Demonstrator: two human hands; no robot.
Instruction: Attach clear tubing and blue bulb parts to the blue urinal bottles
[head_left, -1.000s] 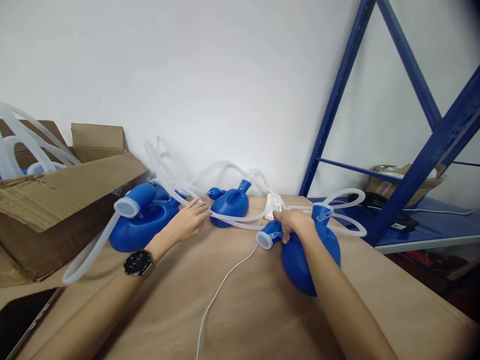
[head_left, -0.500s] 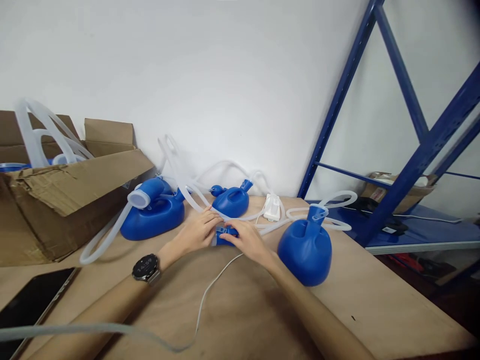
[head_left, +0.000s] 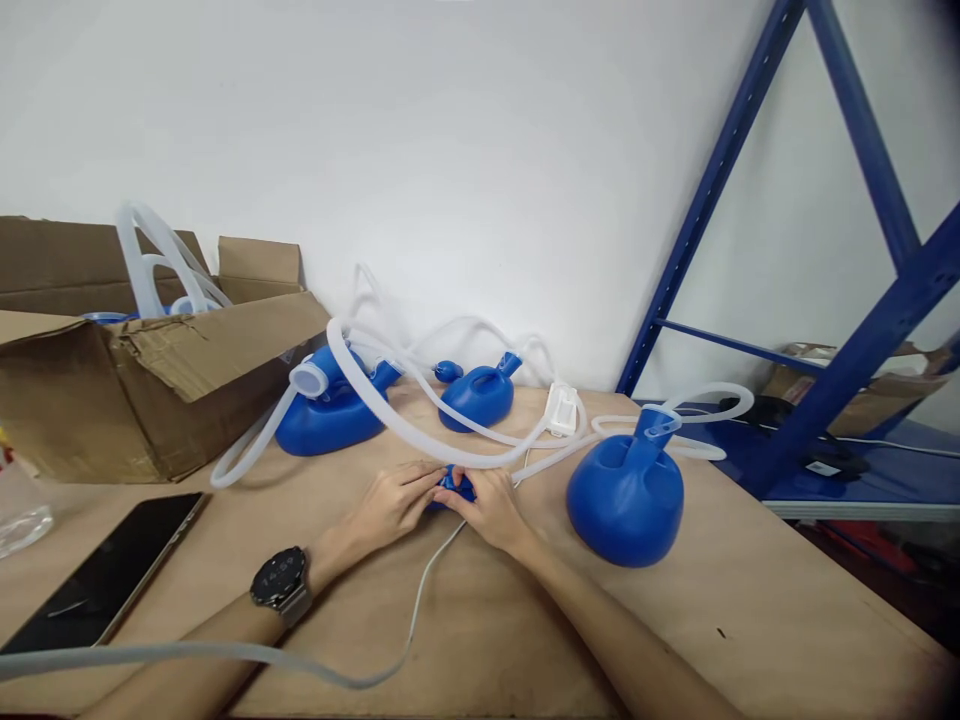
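Note:
A small blue plastic fitting is held low over the table between both hands, mostly covered by fingers. My left hand, below a wristwatch, closes on its left side. From the right, my right hand grips it with thumb and fingers bent inward. A translucent hose arcs just beyond the hands. To the right stands a blue urinal bottle with a hose at its neck. Behind are another blue bottle and, at left, a third bottle with a white-capped blue piece resting on it.
An open cardboard box with hoses and blue parts stands at left. A phone lies before it. A white adapter sits behind the hands, and a thin cable crosses the foreground. Blue metal shelving borders the right.
The hands have drawn the blue fitting a little nearer to me, and fingers now cover more of it. The hose has swung into a low arc. My view has shifted left.

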